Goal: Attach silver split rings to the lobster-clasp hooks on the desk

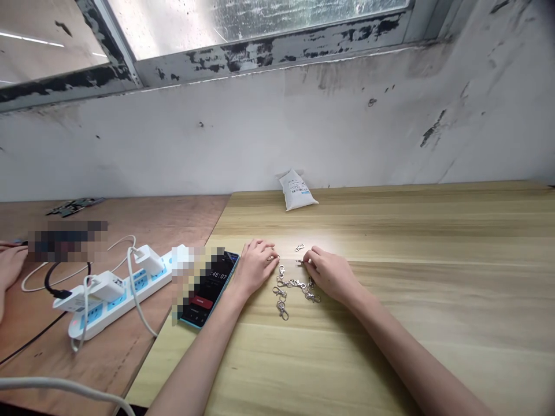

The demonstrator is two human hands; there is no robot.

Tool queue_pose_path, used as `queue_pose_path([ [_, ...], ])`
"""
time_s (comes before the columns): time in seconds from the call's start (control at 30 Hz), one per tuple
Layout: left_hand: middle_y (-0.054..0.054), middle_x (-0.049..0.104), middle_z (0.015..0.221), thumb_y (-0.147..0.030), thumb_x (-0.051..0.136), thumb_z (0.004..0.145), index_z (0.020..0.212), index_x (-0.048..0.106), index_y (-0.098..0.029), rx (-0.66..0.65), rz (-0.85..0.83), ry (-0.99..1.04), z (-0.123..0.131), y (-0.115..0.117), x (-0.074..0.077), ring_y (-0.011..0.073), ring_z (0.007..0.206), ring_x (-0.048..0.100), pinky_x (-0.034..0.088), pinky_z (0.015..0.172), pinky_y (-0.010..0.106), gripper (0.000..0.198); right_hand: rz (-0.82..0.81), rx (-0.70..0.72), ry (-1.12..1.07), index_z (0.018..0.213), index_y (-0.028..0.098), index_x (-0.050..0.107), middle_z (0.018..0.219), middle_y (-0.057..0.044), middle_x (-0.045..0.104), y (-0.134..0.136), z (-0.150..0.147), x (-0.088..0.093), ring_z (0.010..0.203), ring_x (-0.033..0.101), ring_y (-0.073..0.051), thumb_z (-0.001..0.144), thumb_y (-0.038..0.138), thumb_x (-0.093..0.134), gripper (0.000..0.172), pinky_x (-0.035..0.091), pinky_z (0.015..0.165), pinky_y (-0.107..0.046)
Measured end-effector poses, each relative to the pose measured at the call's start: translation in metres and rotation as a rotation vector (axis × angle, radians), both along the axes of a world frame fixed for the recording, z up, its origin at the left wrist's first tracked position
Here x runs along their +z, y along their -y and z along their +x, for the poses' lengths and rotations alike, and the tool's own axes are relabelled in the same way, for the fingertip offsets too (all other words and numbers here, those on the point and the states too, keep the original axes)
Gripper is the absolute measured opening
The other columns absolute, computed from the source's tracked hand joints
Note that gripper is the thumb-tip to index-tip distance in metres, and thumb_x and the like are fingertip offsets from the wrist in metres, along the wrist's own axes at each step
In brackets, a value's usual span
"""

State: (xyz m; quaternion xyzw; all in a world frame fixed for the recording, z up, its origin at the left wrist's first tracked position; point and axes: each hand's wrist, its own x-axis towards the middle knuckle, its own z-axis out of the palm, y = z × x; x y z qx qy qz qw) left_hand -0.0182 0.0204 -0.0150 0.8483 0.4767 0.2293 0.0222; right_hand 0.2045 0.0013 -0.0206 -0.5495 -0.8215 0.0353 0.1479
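Observation:
My right hand (pixel 327 271) pinches a small silver swivel clasp (pixel 299 263) between thumb and fingertips, just above the tabletop. My left hand (pixel 258 263) rests on the table with its fingers loosely bent and partly apart. A small metal glint shows by its fingertips, too small to make out. Between the hands lie several silver swivel clasps (pixel 297 283), set out in a rough line. More clasps (pixel 283 312) run down the near left side, and others lie partly under my right hand. One loose clasp (pixel 299 248) lies farther back.
A phone (pixel 211 289) showing a timer lies beside my left forearm. Left of it, a white power strip (pixel 130 289) holds chargers and cables on a brown table (pixel 125 358). A white packet (pixel 297 190) stands against the wall. Another person's hand (pixel 11 266) is at the far left.

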Motion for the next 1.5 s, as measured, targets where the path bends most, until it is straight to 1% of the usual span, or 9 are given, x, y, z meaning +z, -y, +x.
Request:
queue_pose_path([
  [0.3,0.006,0.069,0.109,-0.023,0.055,0.090,0.089,0.071,-0.023,-0.020,0.047,-0.027,0.011,0.001,0.003,0.0290,0.111,0.050,0.037,0.094,0.045,0.016,-0.014,-0.002,-0.002,0.093,0.021,0.063,0.095,-0.002,0.067,0.001,-0.001,0.000,0.072,0.062,-0.015,0.095,0.021,0.042,0.021,0.030,0.058,-0.027],
  [0.5,0.006,0.069,0.107,-0.022,0.056,0.090,0.087,0.070,-0.022,-0.016,0.059,-0.041,0.013,0.001,-0.001,0.0278,0.110,0.050,0.038,0.092,0.043,0.015,-0.007,-0.004,-0.020,0.091,0.021,0.062,0.094,-0.001,0.067,0.001,-0.001,-0.001,0.070,0.061,-0.014,0.095,0.022,0.043,0.020,0.029,0.058,-0.027],
  [0.63,0.005,0.070,0.099,-0.016,0.056,0.089,0.081,0.067,-0.019,-0.021,0.098,-0.047,0.015,0.000,-0.003,0.0255,0.106,0.053,0.039,0.091,0.041,0.014,-0.012,-0.006,-0.032,0.091,0.021,0.062,0.093,-0.001,0.067,0.001,0.000,-0.002,0.070,0.061,-0.013,0.095,0.023,0.043,0.020,0.028,0.058,-0.026],
  [0.83,0.001,0.070,0.080,-0.012,0.064,0.081,0.073,0.063,-0.019,0.008,0.034,0.112,0.015,0.001,-0.002,0.0222,0.094,0.057,0.041,0.086,0.038,0.010,-0.011,0.000,-0.032,0.091,0.021,0.063,0.094,-0.001,0.066,0.001,0.000,-0.002,0.070,0.061,-0.013,0.094,0.023,0.044,0.019,0.030,0.058,-0.026],
  [0.93,0.001,0.069,0.081,-0.010,0.064,0.080,0.077,0.064,-0.019,-0.004,-0.024,0.240,0.014,0.003,-0.003,0.0203,0.090,0.057,0.043,0.085,0.036,0.010,-0.006,0.011,-0.035,0.091,0.022,0.062,0.093,-0.001,0.066,0.000,0.000,-0.003,0.070,0.061,-0.013,0.094,0.023,0.045,0.018,0.030,0.058,-0.026],
  [1.03,0.002,0.070,0.085,-0.010,0.063,0.083,0.090,0.068,-0.019,-0.040,-0.076,0.315,0.014,0.002,-0.006,0.0200,0.090,0.057,0.045,0.084,0.035,0.013,0.001,0.023,-0.040,0.091,0.021,0.062,0.093,-0.002,0.066,0.000,-0.001,-0.004,0.070,0.061,-0.013,0.094,0.023,0.045,0.018,0.031,0.058,-0.025],
  [1.1,0.002,0.072,0.087,-0.012,0.063,0.085,0.094,0.069,-0.020,-0.072,-0.083,0.325,0.014,0.002,-0.008,0.0202,0.091,0.057,0.046,0.084,0.035,0.014,0.003,0.037,-0.049,0.091,0.021,0.063,0.093,-0.002,0.066,0.000,-0.001,-0.004,0.071,0.061,-0.014,0.094,0.023,0.045,0.018,0.031,0.059,-0.025],
  [1.2,0.002,0.073,0.088,-0.013,0.061,0.087,0.091,0.070,-0.019,-0.099,-0.072,0.305,0.015,0.003,-0.010,0.0197,0.089,0.057,0.047,0.083,0.035,0.012,0.007,0.059,-0.079,0.090,0.021,0.063,0.093,-0.002,0.067,0.003,-0.002,-0.003,0.070,0.061,-0.013,0.094,0.022,0.044,0.020,0.033,0.059,-0.025],
  [1.5,0.004,0.070,0.092,-0.014,0.056,0.091,0.095,0.068,-0.018,-0.087,-0.033,0.285,0.015,0.010,-0.006,0.0198,0.091,0.059,0.048,0.081,0.033,0.013,0.049,0.113,-0.154,0.089,0.021,0.063,0.089,-0.002,0.067,0.007,-0.007,0.000,0.066,0.059,-0.013,0.093,0.021,0.046,0.018,0.032,0.057,-0.024],
])
